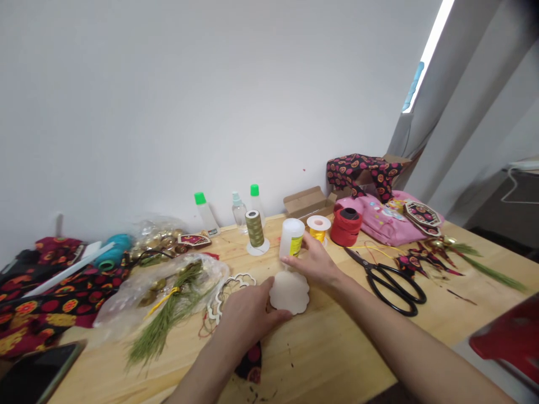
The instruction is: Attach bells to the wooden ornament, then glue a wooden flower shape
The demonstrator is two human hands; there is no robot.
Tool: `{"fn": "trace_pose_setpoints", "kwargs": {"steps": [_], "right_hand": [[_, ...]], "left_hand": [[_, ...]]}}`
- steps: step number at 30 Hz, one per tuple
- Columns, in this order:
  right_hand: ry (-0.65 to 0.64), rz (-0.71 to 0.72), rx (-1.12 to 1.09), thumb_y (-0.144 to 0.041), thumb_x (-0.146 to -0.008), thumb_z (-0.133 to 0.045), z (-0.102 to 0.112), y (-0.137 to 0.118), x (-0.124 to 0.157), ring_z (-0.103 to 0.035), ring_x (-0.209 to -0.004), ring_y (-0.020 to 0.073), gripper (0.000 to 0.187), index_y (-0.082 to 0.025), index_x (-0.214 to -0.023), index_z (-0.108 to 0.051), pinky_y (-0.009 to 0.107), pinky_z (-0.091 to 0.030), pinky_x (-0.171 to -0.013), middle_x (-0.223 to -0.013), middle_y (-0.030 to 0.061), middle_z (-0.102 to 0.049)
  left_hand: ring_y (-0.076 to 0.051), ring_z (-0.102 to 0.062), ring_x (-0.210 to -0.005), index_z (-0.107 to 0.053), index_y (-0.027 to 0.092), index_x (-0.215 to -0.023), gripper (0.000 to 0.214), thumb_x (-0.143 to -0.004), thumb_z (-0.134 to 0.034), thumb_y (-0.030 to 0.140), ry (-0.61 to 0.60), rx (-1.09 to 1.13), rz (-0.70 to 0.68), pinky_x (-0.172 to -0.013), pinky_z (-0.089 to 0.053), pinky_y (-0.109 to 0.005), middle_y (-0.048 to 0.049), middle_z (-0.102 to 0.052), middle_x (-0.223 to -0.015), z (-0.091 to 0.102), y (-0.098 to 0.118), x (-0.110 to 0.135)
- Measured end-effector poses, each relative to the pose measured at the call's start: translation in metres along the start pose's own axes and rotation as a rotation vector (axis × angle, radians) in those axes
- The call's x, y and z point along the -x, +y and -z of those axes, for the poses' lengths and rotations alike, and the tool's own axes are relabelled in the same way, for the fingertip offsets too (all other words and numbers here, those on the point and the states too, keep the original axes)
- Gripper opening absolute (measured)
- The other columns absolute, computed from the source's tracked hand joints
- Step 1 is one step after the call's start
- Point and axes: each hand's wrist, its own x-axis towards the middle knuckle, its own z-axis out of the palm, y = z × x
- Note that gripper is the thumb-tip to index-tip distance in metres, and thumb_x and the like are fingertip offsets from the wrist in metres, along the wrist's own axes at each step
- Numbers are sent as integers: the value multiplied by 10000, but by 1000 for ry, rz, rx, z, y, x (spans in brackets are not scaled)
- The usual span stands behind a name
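My right hand (316, 262) is closed around a white translucent glue bottle (290, 238) with a yellow-green label. The bottle is upside down, and its narrow tip points at the top edge of a pale scalloped wooden disc (289, 293). My left hand (246, 311) grips that disc by its left side, thumb along the lower edge. Left of the disc lie pale scalloped wooden frames (219, 297), partly hidden by my left hand. Below my left hand is a scrap of dark patterned cloth (254, 362).
Black scissors (396, 283) lie right of my right arm. Behind stand an olive thread spool (254, 229), a yellow cord spool (318, 227) and a red spool (346, 226). A green tassel (166, 320) and plastic bag (126, 303) lie left; a phone (40, 373) sits front left.
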Motion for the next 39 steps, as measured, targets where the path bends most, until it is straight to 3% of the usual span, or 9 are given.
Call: {"fn": "trace_pose_setpoints", "kwargs": {"steps": [8, 15, 26, 32, 39], "right_hand": [[60, 11, -50, -251, -615, -644, 0, -3, 0, -578, -807, 166, 356, -192, -936, -503, 299, -450, -704, -864, 23, -615], [-54, 28, 32, -287, -643, -622, 2, -1, -1, -558, -826, 178, 364, -182, -971, -502, 306, -432, -708, -906, 40, -599], [-75, 55, 87, -323, -631, -623, 3, 3, -3, -561, -811, 190, 372, -187, -951, -490, 302, -432, -679, -886, 33, -594], [-64, -64, 294, -380, -618, -612, 8, -3, -6, -552, -777, 199, 325, -173, -854, -527, 309, -418, -641, -832, 41, -596], [-65, 64, 411, -425, -603, -628, 9, -10, -5, -526, -782, 185, 378, -177, -870, -533, 297, -401, -665, -824, 30, -580]], "left_hand": [[-238, -592, -765, -422, 253, -1161, 571, -661, -463, 526, -27, 1, 7, -570, -371, -278, -36, -656, -811, 1, 0, 2], [-252, -595, -752, -420, 251, -1160, 595, -649, -463, 553, 22, -28, 0, -570, -377, -293, -53, -659, -812, -3, -1, 0], [-255, -597, -746, -413, 233, -1173, 637, -647, -434, 591, 10, -66, 11, -564, -376, -292, -65, -658, -815, -3, 2, 0], [-262, -597, -723, -416, 236, -1170, 655, -633, -439, 610, 35, -107, 33, -561, -381, -306, -76, -659, -803, -3, 6, 0], [-264, -601, -693, -432, 245, -1154, 634, -634, -439, 608, 59, -94, 44, -541, -392, -312, -61, -664, -774, -7, 5, -1]]}}
